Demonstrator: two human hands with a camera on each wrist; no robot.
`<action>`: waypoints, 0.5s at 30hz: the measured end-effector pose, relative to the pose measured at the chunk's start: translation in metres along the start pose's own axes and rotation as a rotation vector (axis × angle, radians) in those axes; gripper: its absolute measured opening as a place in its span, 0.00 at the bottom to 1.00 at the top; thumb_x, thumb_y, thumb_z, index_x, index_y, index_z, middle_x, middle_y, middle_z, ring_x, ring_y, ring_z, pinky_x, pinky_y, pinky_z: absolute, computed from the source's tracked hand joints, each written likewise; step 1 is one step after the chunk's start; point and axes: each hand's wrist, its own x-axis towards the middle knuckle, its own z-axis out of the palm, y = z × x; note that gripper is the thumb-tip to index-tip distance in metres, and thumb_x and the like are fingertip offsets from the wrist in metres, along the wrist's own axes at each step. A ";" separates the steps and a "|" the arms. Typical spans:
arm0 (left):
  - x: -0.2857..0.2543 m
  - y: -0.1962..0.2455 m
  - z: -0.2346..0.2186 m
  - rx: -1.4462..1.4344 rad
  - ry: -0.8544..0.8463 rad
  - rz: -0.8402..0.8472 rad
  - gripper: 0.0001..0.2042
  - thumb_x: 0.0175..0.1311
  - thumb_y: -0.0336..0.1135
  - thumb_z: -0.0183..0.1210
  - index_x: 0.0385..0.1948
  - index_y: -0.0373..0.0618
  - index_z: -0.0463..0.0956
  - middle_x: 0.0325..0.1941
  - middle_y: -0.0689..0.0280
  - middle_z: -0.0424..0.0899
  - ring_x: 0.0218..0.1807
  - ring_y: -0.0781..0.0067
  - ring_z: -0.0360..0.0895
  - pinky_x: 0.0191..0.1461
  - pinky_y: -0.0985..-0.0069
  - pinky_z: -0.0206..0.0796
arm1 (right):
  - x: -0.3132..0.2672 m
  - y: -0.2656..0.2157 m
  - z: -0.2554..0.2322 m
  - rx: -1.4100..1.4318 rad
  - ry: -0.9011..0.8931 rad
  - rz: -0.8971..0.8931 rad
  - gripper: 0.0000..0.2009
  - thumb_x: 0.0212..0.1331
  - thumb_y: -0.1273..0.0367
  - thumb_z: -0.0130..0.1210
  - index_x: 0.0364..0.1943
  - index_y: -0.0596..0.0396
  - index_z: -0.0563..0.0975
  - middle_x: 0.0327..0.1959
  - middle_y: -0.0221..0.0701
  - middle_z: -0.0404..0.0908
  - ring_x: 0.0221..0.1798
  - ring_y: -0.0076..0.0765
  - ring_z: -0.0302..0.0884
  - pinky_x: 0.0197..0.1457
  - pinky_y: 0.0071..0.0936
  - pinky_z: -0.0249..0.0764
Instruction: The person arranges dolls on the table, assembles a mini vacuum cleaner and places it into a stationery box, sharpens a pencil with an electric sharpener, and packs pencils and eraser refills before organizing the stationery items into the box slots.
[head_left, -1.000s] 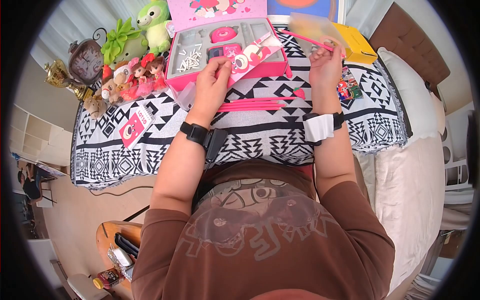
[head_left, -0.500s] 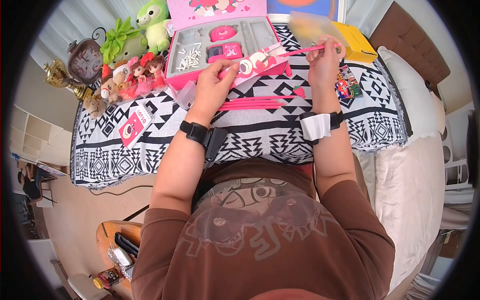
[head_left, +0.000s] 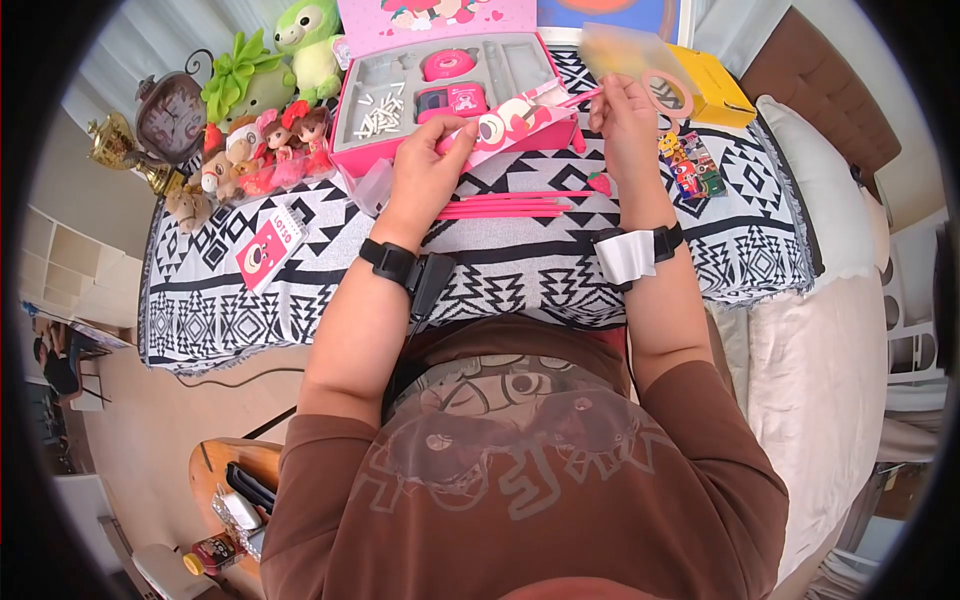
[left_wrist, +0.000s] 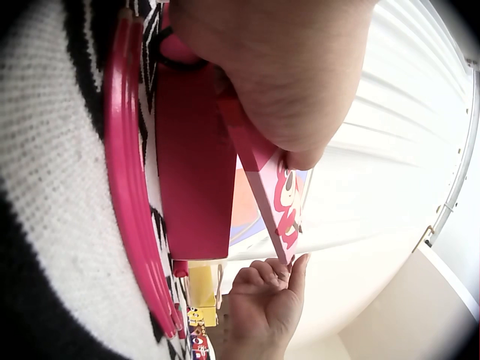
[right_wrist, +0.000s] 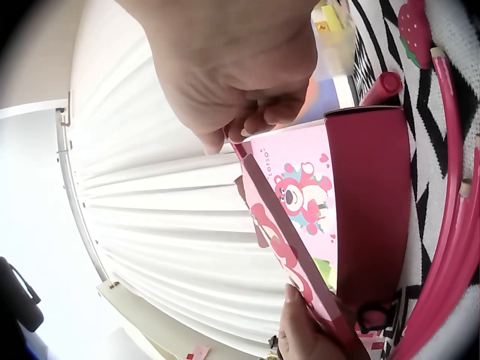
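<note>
In the head view my left hand [head_left: 430, 165] grips a narrow pink pencil box [head_left: 515, 122] printed with a bear, tilted in front of the large gift box. My right hand [head_left: 630, 125] pinches the end of a pink pencil [head_left: 583, 97] at the pencil box's far end. The right wrist view shows the short visible length of pencil between fingertips and box end; the rest is hidden by the box. Several more pink pencils [head_left: 505, 210] lie side by side on the patterned cloth, close to a strawberry-shaped piece [head_left: 598, 183].
Behind my hands stands the open pink gift box [head_left: 372, 160], with small white sticks [head_left: 380, 118] and a pink camera-shaped item [head_left: 450, 101] in its tray. A LOTSO notepad [head_left: 270, 250] lies left. Dolls [head_left: 285, 150] stand behind it; a yellow box [head_left: 715, 85] sits right.
My right hand has moved left toward the pencil box, and most of the pencil has slid into it. My left hand keeps its hold, with the pencil box slightly shifted.
</note>
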 end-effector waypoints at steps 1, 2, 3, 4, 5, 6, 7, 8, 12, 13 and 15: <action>0.000 0.000 0.000 -0.005 0.002 -0.003 0.11 0.66 0.37 0.60 0.40 0.38 0.81 0.31 0.68 0.84 0.34 0.85 0.75 0.40 0.83 0.67 | 0.000 -0.001 0.000 -0.001 -0.002 0.001 0.07 0.68 0.67 0.54 0.40 0.55 0.74 0.23 0.25 0.74 0.22 0.18 0.67 0.26 0.16 0.61; 0.000 -0.001 0.000 -0.009 0.004 -0.007 0.11 0.66 0.37 0.60 0.40 0.38 0.81 0.31 0.69 0.84 0.34 0.85 0.75 0.39 0.83 0.67 | 0.000 -0.001 0.001 0.017 0.006 -0.014 0.07 0.66 0.67 0.56 0.39 0.56 0.74 0.23 0.25 0.75 0.21 0.16 0.67 0.25 0.15 0.62; 0.000 0.000 0.000 -0.010 0.005 -0.007 0.11 0.66 0.37 0.60 0.40 0.38 0.81 0.31 0.69 0.84 0.34 0.85 0.75 0.39 0.83 0.67 | 0.000 -0.001 0.001 0.035 0.013 -0.029 0.07 0.64 0.68 0.58 0.37 0.56 0.75 0.22 0.24 0.76 0.20 0.15 0.67 0.24 0.14 0.62; 0.000 0.000 0.000 -0.002 0.008 -0.009 0.11 0.66 0.38 0.60 0.40 0.38 0.81 0.31 0.69 0.83 0.34 0.85 0.75 0.39 0.83 0.67 | 0.001 0.000 0.000 0.034 0.012 -0.029 0.07 0.64 0.68 0.58 0.37 0.56 0.75 0.22 0.24 0.76 0.20 0.15 0.67 0.24 0.14 0.62; 0.000 0.001 0.000 0.006 0.012 -0.011 0.11 0.66 0.38 0.60 0.40 0.38 0.81 0.30 0.69 0.83 0.33 0.85 0.74 0.39 0.84 0.67 | 0.001 0.002 0.000 0.002 0.000 -0.035 0.07 0.64 0.68 0.58 0.37 0.56 0.76 0.23 0.24 0.76 0.20 0.15 0.67 0.24 0.14 0.62; 0.000 0.001 0.000 0.005 0.013 -0.012 0.11 0.66 0.38 0.60 0.40 0.38 0.81 0.30 0.69 0.83 0.33 0.85 0.74 0.39 0.84 0.67 | 0.001 0.003 -0.001 -0.029 -0.013 -0.042 0.06 0.64 0.68 0.58 0.37 0.56 0.76 0.23 0.24 0.77 0.20 0.15 0.67 0.24 0.14 0.62; 0.000 0.001 0.000 -0.007 0.017 -0.018 0.12 0.65 0.38 0.61 0.39 0.38 0.81 0.31 0.65 0.84 0.34 0.80 0.76 0.40 0.80 0.68 | 0.001 0.004 -0.001 -0.030 -0.014 -0.041 0.06 0.64 0.68 0.58 0.37 0.56 0.76 0.23 0.24 0.77 0.20 0.15 0.67 0.24 0.14 0.62; 0.000 0.001 0.000 -0.019 0.021 -0.024 0.12 0.64 0.39 0.61 0.39 0.38 0.81 0.31 0.61 0.84 0.34 0.75 0.78 0.41 0.76 0.70 | 0.000 0.003 0.000 -0.081 -0.039 -0.013 0.07 0.65 0.68 0.57 0.38 0.57 0.76 0.24 0.25 0.76 0.21 0.17 0.67 0.26 0.15 0.62; 0.000 0.002 0.000 -0.035 0.043 -0.009 0.12 0.65 0.39 0.61 0.39 0.38 0.80 0.31 0.63 0.84 0.34 0.77 0.78 0.40 0.78 0.69 | -0.001 0.004 0.000 -0.119 -0.060 0.022 0.07 0.65 0.68 0.56 0.38 0.58 0.78 0.24 0.25 0.76 0.23 0.18 0.67 0.28 0.15 0.61; 0.000 0.005 0.000 -0.085 0.079 -0.031 0.12 0.65 0.39 0.61 0.40 0.37 0.80 0.31 0.64 0.84 0.34 0.79 0.77 0.40 0.79 0.69 | -0.001 0.003 -0.001 -0.120 -0.064 0.024 0.07 0.65 0.68 0.56 0.38 0.58 0.78 0.24 0.25 0.76 0.23 0.18 0.67 0.28 0.15 0.61; 0.001 0.005 -0.001 -0.135 0.121 -0.055 0.12 0.66 0.39 0.61 0.40 0.37 0.80 0.31 0.65 0.84 0.34 0.81 0.77 0.39 0.80 0.68 | 0.000 0.000 -0.002 -0.104 -0.134 0.088 0.06 0.62 0.68 0.59 0.34 0.56 0.80 0.25 0.23 0.80 0.23 0.13 0.68 0.27 0.12 0.62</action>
